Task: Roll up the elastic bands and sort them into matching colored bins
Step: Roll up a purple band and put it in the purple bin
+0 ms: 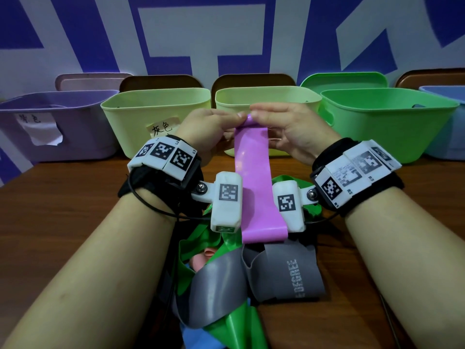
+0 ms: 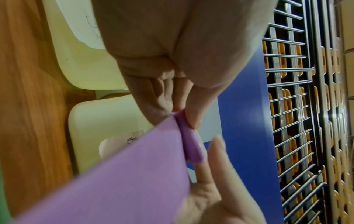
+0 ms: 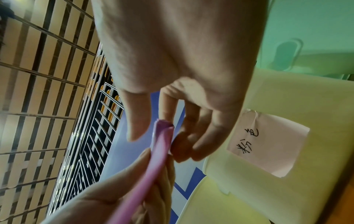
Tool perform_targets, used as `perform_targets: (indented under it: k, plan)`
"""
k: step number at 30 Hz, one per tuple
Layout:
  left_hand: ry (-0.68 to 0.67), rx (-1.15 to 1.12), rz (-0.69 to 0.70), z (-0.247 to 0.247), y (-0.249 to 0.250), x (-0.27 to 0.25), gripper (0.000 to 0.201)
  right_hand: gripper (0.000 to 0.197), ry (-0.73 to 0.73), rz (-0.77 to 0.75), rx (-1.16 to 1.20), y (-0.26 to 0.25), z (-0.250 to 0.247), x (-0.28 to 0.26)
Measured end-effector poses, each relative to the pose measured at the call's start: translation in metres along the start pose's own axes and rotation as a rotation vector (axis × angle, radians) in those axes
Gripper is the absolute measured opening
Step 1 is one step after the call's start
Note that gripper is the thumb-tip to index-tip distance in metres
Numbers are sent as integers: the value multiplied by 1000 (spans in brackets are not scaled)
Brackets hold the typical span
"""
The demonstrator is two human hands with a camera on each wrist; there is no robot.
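Note:
A pink elastic band (image 1: 252, 172) hangs in the air over the table, its lower end near the pile. Its top end is rolled into a small roll (image 2: 190, 145). My left hand (image 1: 235, 119) pinches the left end of that roll between thumb and fingers. At the right end my right hand (image 1: 259, 117) pinches it as well; the right wrist view shows the thumb and fingers (image 3: 184, 150) on either side of the roll (image 3: 162, 141). Just behind my hands stands a pale yellow bin (image 1: 289, 96) with a handwritten paper label (image 3: 268, 145).
A pile of loose green (image 1: 236, 323), grey (image 1: 289, 273) and blue bands lies on the wooden table (image 1: 63, 210) below my wrists. Along the wall stand a purple bin (image 1: 83, 137), a labelled yellow bin (image 1: 130, 119), a green bin (image 1: 390, 122) and a blue bin (image 1: 450, 137).

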State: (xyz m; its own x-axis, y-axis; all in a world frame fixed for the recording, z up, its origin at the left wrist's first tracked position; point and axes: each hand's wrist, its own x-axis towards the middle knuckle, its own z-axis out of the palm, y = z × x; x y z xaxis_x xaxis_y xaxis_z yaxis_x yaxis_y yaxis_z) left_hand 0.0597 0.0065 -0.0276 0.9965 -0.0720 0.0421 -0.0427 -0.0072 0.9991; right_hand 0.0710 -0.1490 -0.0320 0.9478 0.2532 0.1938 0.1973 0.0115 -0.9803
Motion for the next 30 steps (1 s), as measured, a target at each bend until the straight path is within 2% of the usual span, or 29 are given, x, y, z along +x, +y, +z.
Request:
perform_targets:
  k: [1, 4, 6, 10, 12, 15, 21, 24, 27, 30]
  plan:
    - [5, -11, 1, 0, 0, 0, 16, 6, 2, 10, 3, -1, 0, -1]
    - [21, -36, 6, 0, 1, 0, 18, 22, 42, 47, -56, 1, 0, 0]
    - [29, -47, 10, -1, 0, 1, 22, 25, 45, 45, -94, 2, 1, 0]
    - [33, -84, 20, -1, 0, 3, 29, 14, 31, 16, -71, 0, 1, 0]
    - [27, -105, 7, -1, -1, 4, 25, 9, 35, 0, -37, 0, 0, 1]
    - [4, -57, -16, -1, -2, 3, 14, 11, 46, -11, -12, 1, -1, 2]
    - [-15, -62, 13, -1, -2, 3, 21, 22, 37, -19, 43, -2, -2, 1]
    - [-11, -87, 29, -1, -2, 4, 23, 11, 2, 15, 20, -3, -1, -1]
    - [3, -94, 47, -1, -1, 4, 27, 19, 6, 27, -43, -1, -1, -1]
    - [24, -122, 57, -1, 0, 4, 28, 15, 14, 0, -52, 0, -1, 1]
